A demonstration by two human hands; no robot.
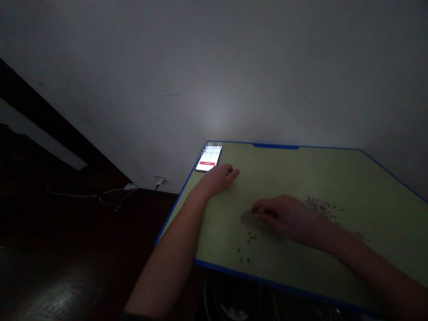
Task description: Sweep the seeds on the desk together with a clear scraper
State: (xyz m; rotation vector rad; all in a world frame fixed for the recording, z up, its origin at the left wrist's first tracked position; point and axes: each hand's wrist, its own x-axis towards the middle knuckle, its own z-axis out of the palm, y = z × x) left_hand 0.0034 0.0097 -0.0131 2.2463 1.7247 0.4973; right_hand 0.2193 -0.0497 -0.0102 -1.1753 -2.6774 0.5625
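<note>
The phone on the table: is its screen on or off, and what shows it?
On: the phone glows bright white in the dim light, with a red bar across its lower part.

A dark sleeve edge (137, 317) bordered the left forearm (177, 254); past it, that arm and the left hand (220, 177) were bare, as were the right forearm (347, 247) and right hand (284, 216).

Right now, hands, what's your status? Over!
Left hand by lit phone, grip unclear. Right hand at clear round thing, hold unclear. Small dark bits scattered on table nearby.
</note>
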